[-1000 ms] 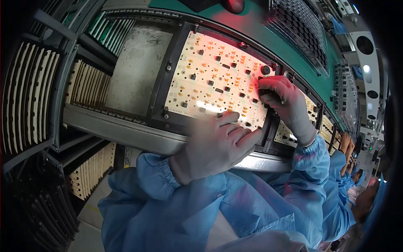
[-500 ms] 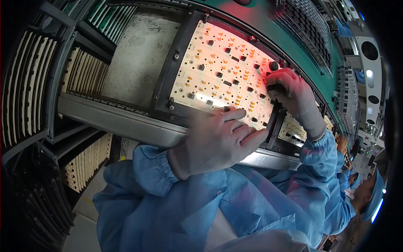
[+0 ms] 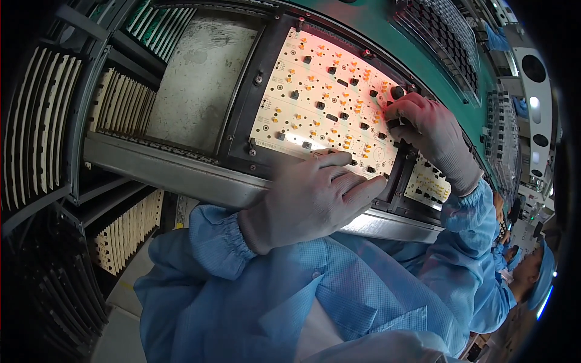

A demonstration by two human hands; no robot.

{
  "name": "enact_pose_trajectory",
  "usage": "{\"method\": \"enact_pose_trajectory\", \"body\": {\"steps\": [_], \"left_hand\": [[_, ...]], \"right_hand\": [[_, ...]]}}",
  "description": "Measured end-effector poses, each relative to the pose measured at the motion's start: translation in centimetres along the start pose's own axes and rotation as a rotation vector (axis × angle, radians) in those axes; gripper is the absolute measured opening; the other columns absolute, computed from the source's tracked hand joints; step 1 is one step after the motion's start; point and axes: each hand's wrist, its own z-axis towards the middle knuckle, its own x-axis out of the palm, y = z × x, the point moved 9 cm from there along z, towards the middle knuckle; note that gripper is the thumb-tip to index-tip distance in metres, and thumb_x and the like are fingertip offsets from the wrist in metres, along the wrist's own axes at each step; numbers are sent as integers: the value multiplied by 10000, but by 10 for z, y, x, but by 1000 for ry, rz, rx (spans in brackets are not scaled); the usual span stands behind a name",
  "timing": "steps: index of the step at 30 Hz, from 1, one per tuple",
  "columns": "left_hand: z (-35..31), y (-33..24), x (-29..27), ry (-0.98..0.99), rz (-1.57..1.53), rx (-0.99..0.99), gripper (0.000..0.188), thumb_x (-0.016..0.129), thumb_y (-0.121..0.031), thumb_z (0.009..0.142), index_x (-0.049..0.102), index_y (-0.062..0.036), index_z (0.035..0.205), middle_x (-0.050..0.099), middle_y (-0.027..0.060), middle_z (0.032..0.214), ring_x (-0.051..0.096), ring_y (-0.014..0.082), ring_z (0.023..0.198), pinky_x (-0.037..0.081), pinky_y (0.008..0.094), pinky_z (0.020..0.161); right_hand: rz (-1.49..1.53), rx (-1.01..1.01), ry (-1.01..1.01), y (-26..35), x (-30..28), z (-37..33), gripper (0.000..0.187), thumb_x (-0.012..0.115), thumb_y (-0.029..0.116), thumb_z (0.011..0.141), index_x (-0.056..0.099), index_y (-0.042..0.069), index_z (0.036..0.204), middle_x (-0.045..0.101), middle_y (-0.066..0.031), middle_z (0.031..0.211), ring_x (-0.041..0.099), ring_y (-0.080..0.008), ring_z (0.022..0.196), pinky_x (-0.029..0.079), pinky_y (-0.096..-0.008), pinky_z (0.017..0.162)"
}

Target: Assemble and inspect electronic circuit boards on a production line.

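A white circuit board (image 3: pixel 287 115) with rows of orange and black parts lies in a black carrier frame (image 3: pixel 242 130) in front of me. My left hand (image 3: pixel 318 196), in a pale glove, rests along the board's near edge with its fingers stretched out and slightly apart. Over the board's right end is my right hand (image 3: pixel 426 124), also gloved, its fingers bent and drawn together. Something dark shows beneath those fingertips, but what they hold is hidden. Close beyond them a round black part (image 3: pixel 397 92) stands up from the board. Red light falls on the board's far right corner.
A metal rail (image 3: pixel 175 163) runs along the near side. Racks of upright boards (image 3: pixel 45 127) stand at the left. Beyond the line, a clear tray of black parts (image 3: pixel 436 39) sits on a green surface. A second board (image 3: pixel 426 181) lies to the right, and a co-worker (image 3: pixel 529 272) is farther along.
The carrier and its board have shifted slightly to the right along the line. My right hand has moved a little right with them. My left hand has stayed nearly in place.
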Motion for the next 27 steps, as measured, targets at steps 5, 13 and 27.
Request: {"method": "enact_pose_trajectory", "body": {"steps": [5, 13, 27], "left_hand": [[-3, 3, 1, 24, 18, -16, 168, 654, -150, 820, 634, -135, 987, 521, 48, 696, 576, 223, 747, 506, 355, 686], [-8, -6, -12, -61, 51, 119, 338, 687, -117, 794, 670, -78, 1130, 623, 66, 867, 628, 247, 851, 538, 352, 777], [-7, -7, -30, 23, -31, 123, 363, 748, -68, 769, 684, -26, 1124, 670, 121, 932, 662, 305, 889, 540, 398, 825]], "right_hand": [[-27, -28, -28, 3, 1, 1, 241, 736, 110, 745, 658, 100, 973, 642, -62, 973, 630, -293, 857, 502, -398, 748], [-264, -189, -116, 20, -15, -4, 275, 751, 186, 759, 672, 130, 1017, 639, -62, 940, 625, -294, 841, 485, -398, 714], [-43, 552, -530, -262, -120, 5, 324, 626, 306, 918, 703, 41, 1088, 726, -137, 963, 699, -291, 871, 519, -389, 805]]}}
